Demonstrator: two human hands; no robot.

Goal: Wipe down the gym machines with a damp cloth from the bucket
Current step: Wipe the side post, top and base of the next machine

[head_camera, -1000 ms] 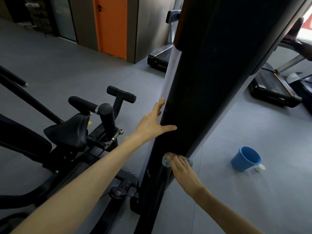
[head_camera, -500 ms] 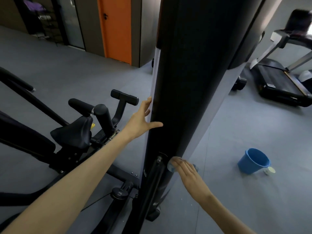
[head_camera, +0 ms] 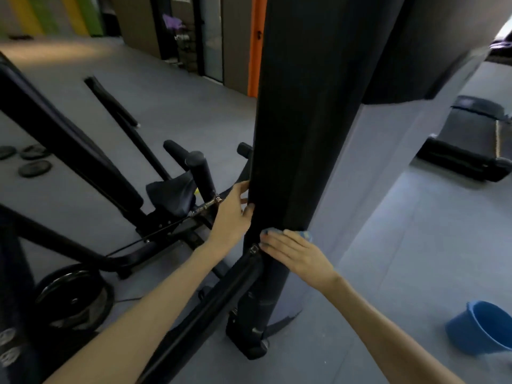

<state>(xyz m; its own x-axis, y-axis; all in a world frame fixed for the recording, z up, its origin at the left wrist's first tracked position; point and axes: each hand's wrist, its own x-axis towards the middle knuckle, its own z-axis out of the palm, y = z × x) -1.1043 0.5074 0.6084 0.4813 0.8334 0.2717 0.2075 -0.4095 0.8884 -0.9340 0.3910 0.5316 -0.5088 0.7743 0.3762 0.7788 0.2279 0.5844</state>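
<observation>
Head view: most of the cloth point(head_camera: 307, 234) is hidden under the right hand point(head_camera: 293, 252). Only pale blue bits show past the fingertips and by the outer edge of the hand. Right fingers are straight and together, palm flat, pressing the cloth onto the lower front of the black upright pad point(head_camera: 304, 134), centre frame. Left hand point(head_camera: 231, 214) is just left of it on the pad's edge: fingers near straight, tips lost behind the edge, thumb on the front face, nothing gripped. Pad top is cut off by the frame. Blue bucket point(head_camera: 482, 328) sits on the floor point(head_camera: 401, 245) lower right, clipped by the right edge; round, plastic-looking, contents not readable. Pad surface is matte, fine-textured. Floor is grey, speckled. Black padded seat point(head_camera: 171, 195) left of centre, round weight plate point(head_camera: 74, 295) lower left. Treadmill point(head_camera: 465, 151) at right, blurred.
</observation>
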